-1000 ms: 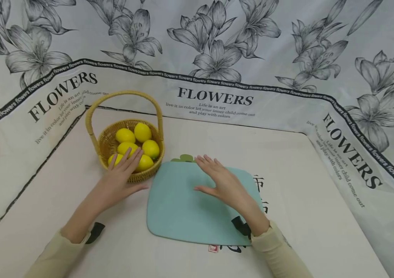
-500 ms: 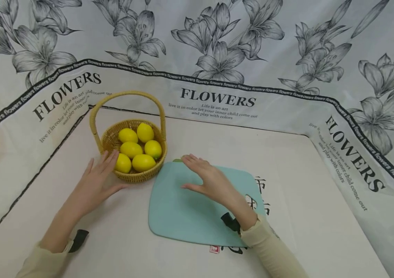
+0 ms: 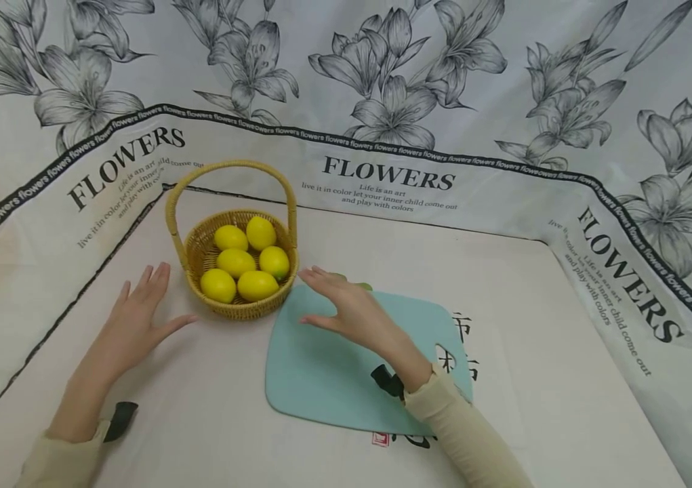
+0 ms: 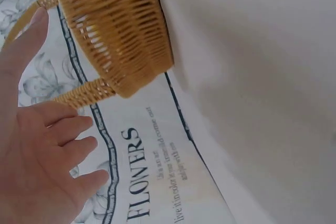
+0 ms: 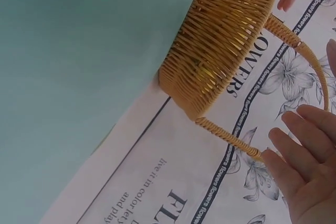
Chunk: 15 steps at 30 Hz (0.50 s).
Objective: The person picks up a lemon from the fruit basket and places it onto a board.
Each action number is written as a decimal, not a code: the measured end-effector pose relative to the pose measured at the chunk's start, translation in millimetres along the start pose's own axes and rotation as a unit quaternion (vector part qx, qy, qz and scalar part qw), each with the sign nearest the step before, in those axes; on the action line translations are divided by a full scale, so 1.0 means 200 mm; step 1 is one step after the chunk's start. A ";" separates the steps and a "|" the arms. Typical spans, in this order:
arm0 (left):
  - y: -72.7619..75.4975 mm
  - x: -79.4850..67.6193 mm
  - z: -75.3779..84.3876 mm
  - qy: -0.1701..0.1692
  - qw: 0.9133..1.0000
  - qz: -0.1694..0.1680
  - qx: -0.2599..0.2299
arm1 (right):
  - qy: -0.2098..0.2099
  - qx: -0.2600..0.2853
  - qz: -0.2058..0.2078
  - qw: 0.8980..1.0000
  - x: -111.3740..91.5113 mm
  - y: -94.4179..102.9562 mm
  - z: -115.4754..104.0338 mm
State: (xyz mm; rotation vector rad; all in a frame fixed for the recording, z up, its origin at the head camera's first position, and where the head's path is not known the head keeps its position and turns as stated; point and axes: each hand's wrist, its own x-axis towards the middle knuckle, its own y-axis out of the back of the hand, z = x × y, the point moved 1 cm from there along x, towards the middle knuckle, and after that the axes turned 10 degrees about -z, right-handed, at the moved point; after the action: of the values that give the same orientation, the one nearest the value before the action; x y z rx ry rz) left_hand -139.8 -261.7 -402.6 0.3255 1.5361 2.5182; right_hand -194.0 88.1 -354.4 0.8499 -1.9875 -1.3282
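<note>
A yellow wicker basket (image 3: 242,312) with a tall arched handle (image 3: 231,163) stands at the back left of the table. Several yellow lemons (image 3: 236,262) lie inside it. To its left, my left hand (image 3: 132,332) hovers with fingers spread and thumb out, apart from the basket. Over the light blue cutting board (image 3: 321,379) is my right hand (image 3: 358,315), fingers extended and thumb apart, its fingertips near the basket's right side. Both wrist views show the basket's woven wall (image 4: 118,30) beyond an empty palm.
A small green shape (image 3: 364,286) shows behind the board, mostly hidden by the right hand. Black characters (image 3: 461,329) are printed on the pale table cover (image 3: 541,352). A curtain (image 3: 391,179) with flower drawings and lettering encloses the back and sides.
My left hand has moved left, from in front of the basket to beside it. My right hand has shifted left across the board towards the basket. The basket stays put.
</note>
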 end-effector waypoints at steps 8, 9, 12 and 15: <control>0.03 0.07 -0.09 0.016 0.998 -0.037 -0.045 | 0.021 0.023 0.000 1.000 0.10 -0.01 -0.03; 0.04 0.09 -0.10 0.018 0.998 -0.043 -0.051 | 0.021 0.027 -0.001 0.999 0.11 -0.01 -0.03; 0.05 0.13 -0.13 0.019 0.996 -0.062 -0.068 | 0.015 0.035 -0.006 0.999 0.14 -0.01 -0.04; 0.07 0.16 -0.15 0.028 0.992 -0.082 -0.093 | 0.005 0.038 -0.015 0.999 0.17 -0.02 -0.04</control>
State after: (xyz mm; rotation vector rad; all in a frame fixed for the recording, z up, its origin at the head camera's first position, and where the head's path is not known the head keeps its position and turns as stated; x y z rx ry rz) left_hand -179.3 -284.9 -400.8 0.0991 1.2762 2.5327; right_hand -207.9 55.6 -350.4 0.9249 -2.0355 -1.2690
